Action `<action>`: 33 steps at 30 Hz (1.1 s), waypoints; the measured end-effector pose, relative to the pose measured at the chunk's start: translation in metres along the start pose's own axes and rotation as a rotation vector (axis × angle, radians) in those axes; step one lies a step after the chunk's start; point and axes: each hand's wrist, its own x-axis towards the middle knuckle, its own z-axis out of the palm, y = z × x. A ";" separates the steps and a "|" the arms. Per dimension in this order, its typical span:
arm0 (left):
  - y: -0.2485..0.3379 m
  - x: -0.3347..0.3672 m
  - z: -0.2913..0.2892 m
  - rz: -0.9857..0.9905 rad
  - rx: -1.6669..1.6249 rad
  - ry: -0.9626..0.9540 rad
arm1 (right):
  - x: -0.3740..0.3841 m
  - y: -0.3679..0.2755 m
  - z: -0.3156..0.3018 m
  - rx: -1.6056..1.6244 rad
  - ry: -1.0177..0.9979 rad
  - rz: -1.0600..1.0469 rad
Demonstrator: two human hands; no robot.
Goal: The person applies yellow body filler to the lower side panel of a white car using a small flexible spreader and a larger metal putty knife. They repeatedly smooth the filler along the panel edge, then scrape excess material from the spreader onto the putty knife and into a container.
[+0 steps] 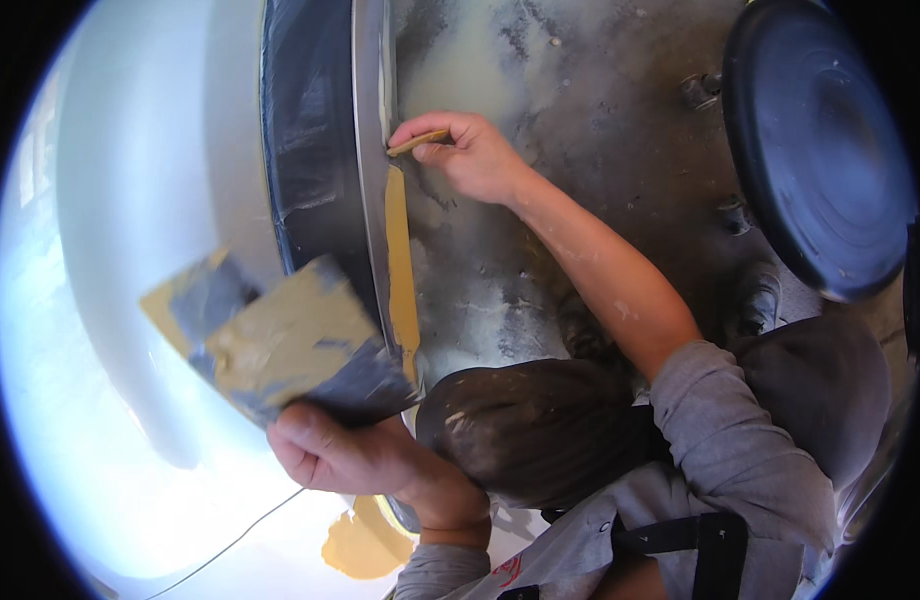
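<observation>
My left hand (345, 452) grips a dark, flat putty board (295, 335) by its near corner. Yellowish filler is smeared over much of the board, and a second, partly hidden corner sticks out at its left. Farther off, my right hand (472, 158) pinches a thin spreader (418, 143) coated with the same yellow. The spreader's tip touches the edge of a pale, curved vehicle panel (370, 130), just beyond a long strip of yellow filler (401, 270) on that edge. A dark band (315, 120) runs alongside, left of the edge.
A round, dark blue stool seat (825, 150) stands at the far right. Below the work lies a stained grey floor (490, 260). My bent knee (530, 425) is close to the panel. Another yellow filler patch (365, 542) and a thin dark cord (230, 547) are at the lower left.
</observation>
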 end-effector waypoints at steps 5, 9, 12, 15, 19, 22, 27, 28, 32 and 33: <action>0.002 -0.005 -0.008 0.086 0.177 -0.013 | -0.015 -0.001 0.006 -0.065 -0.026 0.055; 0.001 -0.005 0.000 0.108 0.216 -0.083 | -0.016 -0.004 -0.017 0.018 -0.077 0.171; 0.003 -0.007 0.007 0.102 0.183 -0.072 | -0.007 -0.005 -0.025 0.078 0.006 0.197; 0.004 -0.008 0.007 0.068 0.189 -0.086 | 0.002 -0.002 -0.020 0.045 0.008 0.102; 0.005 -0.005 0.003 0.066 0.168 -0.177 | 0.000 0.006 -0.003 0.060 -0.023 0.198; 0.004 -0.005 0.001 0.064 0.144 -0.161 | -0.005 0.010 -0.001 0.032 -0.050 0.174; 0.001 -0.006 0.001 0.062 0.046 -0.171 | -0.001 0.014 -0.021 0.036 -0.051 0.200; 0.000 -0.006 0.001 0.053 0.053 -0.159 | 0.002 0.015 -0.023 0.042 -0.020 0.204; 0.001 -0.005 -0.001 0.036 0.015 -0.183 | 0.002 0.022 -0.004 0.137 0.024 0.195; 0.002 -0.006 -0.001 0.030 -0.010 -0.212 | -0.002 0.024 0.003 0.098 0.048 0.154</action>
